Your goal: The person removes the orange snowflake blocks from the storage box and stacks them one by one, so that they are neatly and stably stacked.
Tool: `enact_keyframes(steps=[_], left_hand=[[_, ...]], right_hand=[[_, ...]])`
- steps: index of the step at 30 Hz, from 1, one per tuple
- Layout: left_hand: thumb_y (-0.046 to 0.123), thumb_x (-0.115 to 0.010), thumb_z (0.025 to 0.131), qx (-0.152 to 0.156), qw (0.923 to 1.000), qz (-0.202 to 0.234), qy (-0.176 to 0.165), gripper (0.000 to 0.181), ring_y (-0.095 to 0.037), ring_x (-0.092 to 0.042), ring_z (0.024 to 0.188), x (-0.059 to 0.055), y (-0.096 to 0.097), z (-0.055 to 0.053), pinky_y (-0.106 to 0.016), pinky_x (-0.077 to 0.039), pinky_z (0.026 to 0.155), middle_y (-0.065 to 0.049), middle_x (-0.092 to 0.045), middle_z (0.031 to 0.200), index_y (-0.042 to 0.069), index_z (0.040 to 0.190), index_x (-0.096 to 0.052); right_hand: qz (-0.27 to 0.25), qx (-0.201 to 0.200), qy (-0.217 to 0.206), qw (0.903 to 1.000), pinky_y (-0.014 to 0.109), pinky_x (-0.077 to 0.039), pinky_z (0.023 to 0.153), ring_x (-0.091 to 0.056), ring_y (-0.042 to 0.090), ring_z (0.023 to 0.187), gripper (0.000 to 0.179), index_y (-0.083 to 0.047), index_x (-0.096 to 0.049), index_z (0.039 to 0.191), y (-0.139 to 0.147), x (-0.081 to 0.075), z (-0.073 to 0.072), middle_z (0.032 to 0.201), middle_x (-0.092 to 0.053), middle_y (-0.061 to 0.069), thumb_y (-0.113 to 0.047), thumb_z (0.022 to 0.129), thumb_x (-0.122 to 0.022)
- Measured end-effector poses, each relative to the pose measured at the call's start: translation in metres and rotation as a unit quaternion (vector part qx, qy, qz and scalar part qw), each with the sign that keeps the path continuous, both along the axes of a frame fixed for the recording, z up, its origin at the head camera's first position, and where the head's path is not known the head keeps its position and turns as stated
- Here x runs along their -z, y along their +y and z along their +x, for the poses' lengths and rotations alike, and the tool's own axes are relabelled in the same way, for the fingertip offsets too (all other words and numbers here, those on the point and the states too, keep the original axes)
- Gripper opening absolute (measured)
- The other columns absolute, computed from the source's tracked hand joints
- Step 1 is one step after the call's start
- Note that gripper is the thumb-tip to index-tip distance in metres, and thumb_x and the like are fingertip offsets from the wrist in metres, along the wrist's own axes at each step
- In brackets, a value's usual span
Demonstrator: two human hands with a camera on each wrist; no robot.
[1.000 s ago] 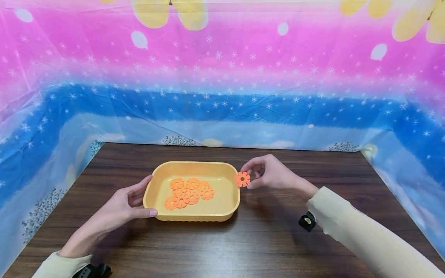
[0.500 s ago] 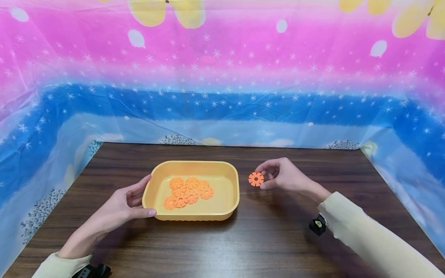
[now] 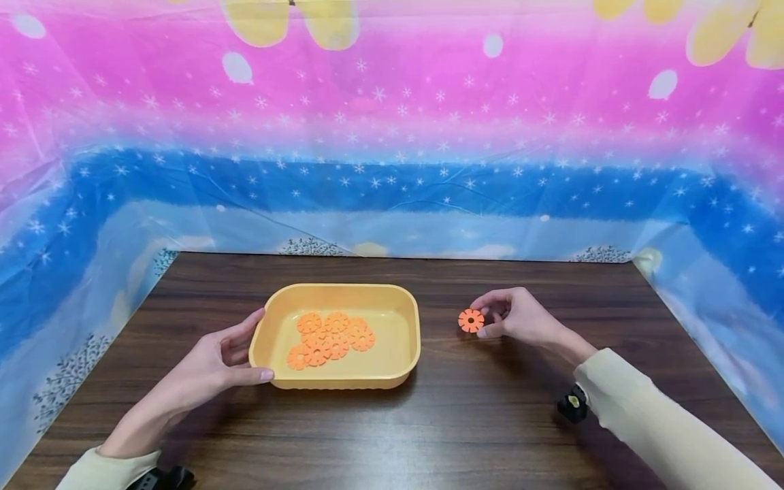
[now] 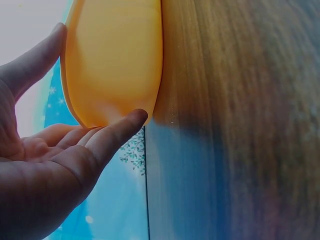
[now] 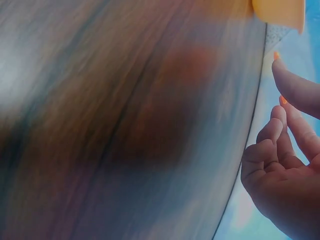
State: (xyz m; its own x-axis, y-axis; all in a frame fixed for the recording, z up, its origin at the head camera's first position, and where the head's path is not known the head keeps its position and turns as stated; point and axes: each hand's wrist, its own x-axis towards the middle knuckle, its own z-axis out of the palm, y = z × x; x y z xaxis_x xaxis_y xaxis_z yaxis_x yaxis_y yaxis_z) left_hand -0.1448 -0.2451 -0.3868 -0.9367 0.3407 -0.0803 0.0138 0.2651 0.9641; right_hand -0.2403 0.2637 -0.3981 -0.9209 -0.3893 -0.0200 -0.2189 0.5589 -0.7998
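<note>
A yellow plastic tray (image 3: 395, 340) stands on the table, with several orange notched building discs (image 3: 333, 344) lying overlapped toward its left side. My left hand (image 3: 211, 361) holds the tray's left end, thumb at the near corner and fingers along the far side. In the left wrist view the thumb and fingertips touch the tray wall (image 4: 117, 65). To the right of the tray, my right hand (image 3: 520, 318) pinches one orange notched disc (image 3: 471, 330) between thumb and forefinger, held up with its flat face toward me. Only orange slivers of that disc show in the right wrist view.
The dark wood-grain table (image 3: 380, 442) reaches back to a hanging cloth (image 3: 392, 184) patterned in pink and blue, which also encloses both sides. Each wrist carries a small black device, such as the one at my right cuff (image 3: 573, 403).
My right hand has moved right and slightly nearer, away from the tray's right rim, still pinching the orange disc. My left hand and the tray stay in place.
</note>
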Motion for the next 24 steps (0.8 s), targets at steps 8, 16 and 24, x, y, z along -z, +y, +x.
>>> enact_keyframes(steps=[8, 16, 24], left_hand=[[0.009, -0.085, 0.090, -0.005, 0.9998, -0.016, -0.006, 0.103, -0.044, -0.042, 0.144, -0.001, 0.001, 0.000, -0.030, -0.055, 0.095, -0.025, -0.022, 0.170, 0.003, 0.168, -0.018], [0.011, -0.085, 0.091, -0.009, 0.9994, -0.028, -0.017, 0.104, -0.043, -0.042, 0.145, -0.001, 0.001, 0.000, -0.033, -0.055, 0.097, -0.025, -0.021, 0.170, 0.004, 0.169, -0.017], [0.011, -0.085, 0.090, -0.009, 0.9995, -0.027, -0.015, 0.104, -0.042, -0.040, 0.146, -0.001, 0.000, 0.000, -0.032, -0.054, 0.098, -0.025, -0.020, 0.171, 0.004, 0.169, -0.017]], right_hand=[[0.001, 0.006, 0.000, 1.0000, 0.026, -0.040, 0.060, -0.049, 0.021, 0.071, 0.041, 0.003, -0.075, 0.119, 0.014, 0.004, -0.003, 0.096, -0.066, 0.014, -0.001, 0.081, -0.090], [0.024, 0.019, 0.002, 0.9995, 0.027, -0.040, 0.062, -0.049, 0.022, 0.073, 0.040, 0.004, -0.075, 0.116, 0.023, 0.009, -0.008, 0.095, -0.065, 0.011, -0.001, 0.079, -0.090], [0.042, 0.024, -0.001, 0.9988, 0.028, -0.041, 0.065, -0.049, 0.023, 0.077, 0.040, 0.003, -0.075, 0.116, 0.027, 0.010, -0.010, 0.095, -0.064, 0.011, -0.003, 0.080, -0.090]])
